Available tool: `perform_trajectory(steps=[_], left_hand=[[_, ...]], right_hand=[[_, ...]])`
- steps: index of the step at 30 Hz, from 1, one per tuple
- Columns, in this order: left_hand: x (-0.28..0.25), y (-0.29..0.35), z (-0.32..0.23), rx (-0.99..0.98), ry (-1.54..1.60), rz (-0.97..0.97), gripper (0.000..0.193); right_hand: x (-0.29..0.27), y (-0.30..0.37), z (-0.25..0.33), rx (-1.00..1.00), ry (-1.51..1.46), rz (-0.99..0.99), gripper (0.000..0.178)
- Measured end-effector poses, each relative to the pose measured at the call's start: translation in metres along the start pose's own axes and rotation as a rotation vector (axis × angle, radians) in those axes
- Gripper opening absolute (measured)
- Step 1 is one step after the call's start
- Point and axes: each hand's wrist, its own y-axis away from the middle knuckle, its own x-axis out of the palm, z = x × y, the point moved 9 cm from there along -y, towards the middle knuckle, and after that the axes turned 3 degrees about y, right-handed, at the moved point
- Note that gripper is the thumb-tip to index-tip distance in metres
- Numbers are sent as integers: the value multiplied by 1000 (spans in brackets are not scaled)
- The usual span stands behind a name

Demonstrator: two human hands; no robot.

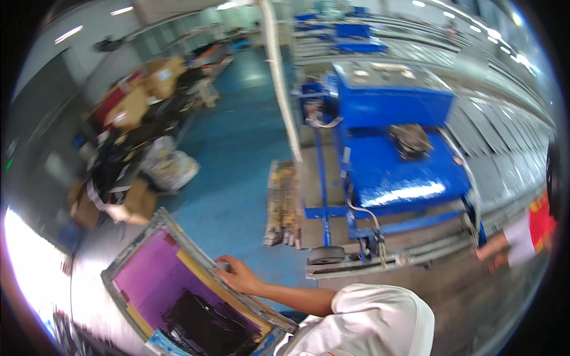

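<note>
Here, have the bare right hand clamped on the long rim of a worn, grey-edged rectangular screen frame, with fingers curled over the edge. Cannot tell about the left hand, being out of view. Holding the frame aslant at the lower left, running down to the picture's lower edge. Within it, can see a purple translucent mesh, bordered by a strip of tan tape and covered toward the near end by a glossy black smear. Above the elbow, wearing a loose white sleeve.

Past the hand, looking over a smooth blue floor, with a stack of narrow stained boards near the foot of a pale upright pole. To the right, facing a boxy bright-blue metal machine, topped by a dark brown crumpled bundle. Behind that, can make out rows of grey metallic slats. At the far right, can see part of another person in red and white. Over to the left, can see a bulging translucent plastic bag beside a brown cardboard box.
</note>
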Motion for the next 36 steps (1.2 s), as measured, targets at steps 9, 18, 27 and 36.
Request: perform_trajectory(steps=[9, 18, 27, 36], left_hand=[[274, -248, 4, -51, -13, 513, 52], [382, -390, 45, -12, 130, 596, 50], [454, -452, 18, 17, 93, 402, 45], [809, -555, -12, -48, 33, 727, 54]], right_hand=[[-56, -148, 4, -35, -106, -601, 42], [-90, -279, -41, -75, -170, -676, 35], [-99, -461, -13, -134, -131, -494, 36], [-260, -645, 23, -86, -239, -774, 40]])
